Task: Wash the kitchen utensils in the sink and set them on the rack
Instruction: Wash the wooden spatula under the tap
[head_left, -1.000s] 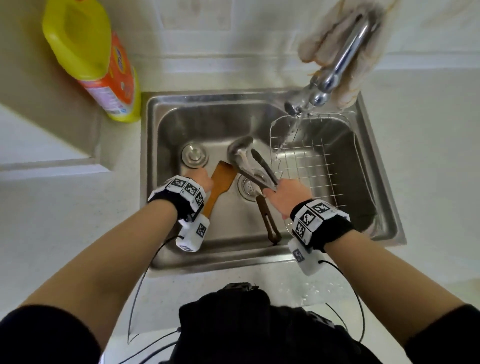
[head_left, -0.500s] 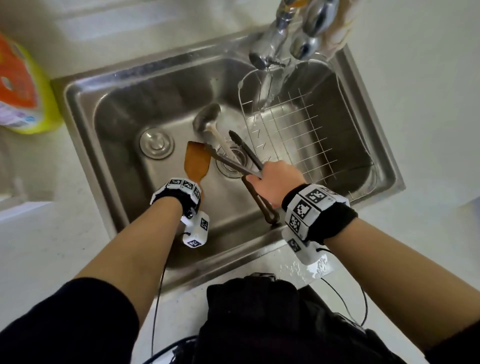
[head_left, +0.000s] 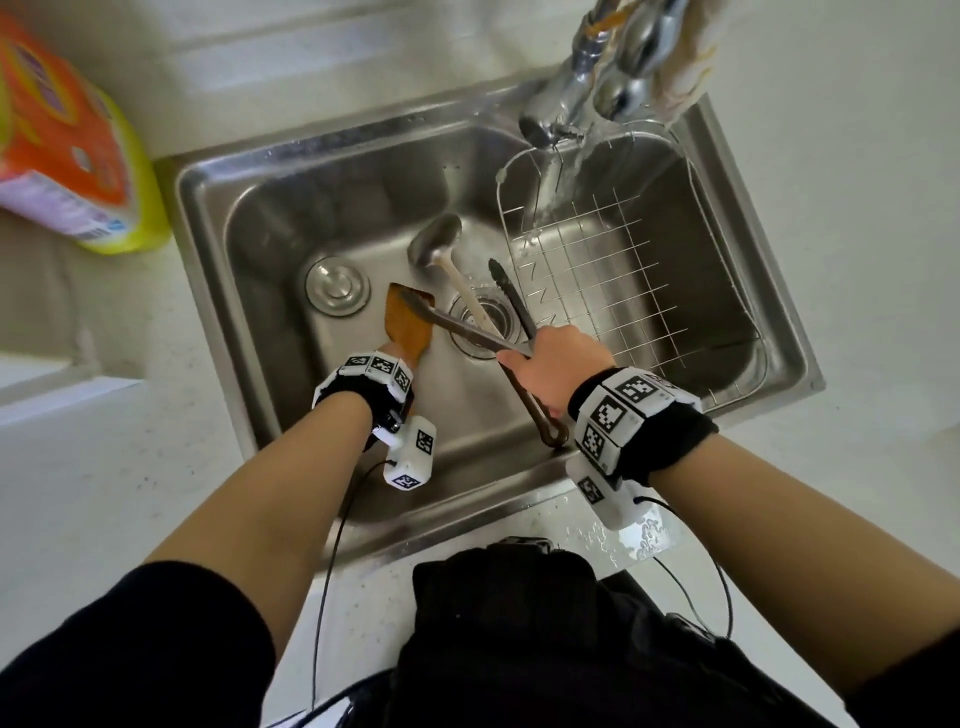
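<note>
Gripping tongs (head_left: 466, 330) in right hand (head_left: 560, 364), wooden spatula (head_left: 407, 321) in left hand (head_left: 388, 352); probably best bringing both under the faucet stream (head_left: 558, 179), turning slowly.

**Three utensils down in the sink, rack beside them**

Your wooden spatula (head_left: 408, 322) stands blade-up at the steel sink (head_left: 311, 218) floor, its handle in your left hand (head_left: 388, 349). Your right hand (head_left: 558, 358) grips the metal tongs (head_left: 460, 326), arms spread, one tip over the spatula blade. The ladle (head_left: 435, 239) lies bowl-away across the drain, its brown looped handle passing under that hand. The wire rack (head_left: 623, 270) sits in the sink's right half.
</note>
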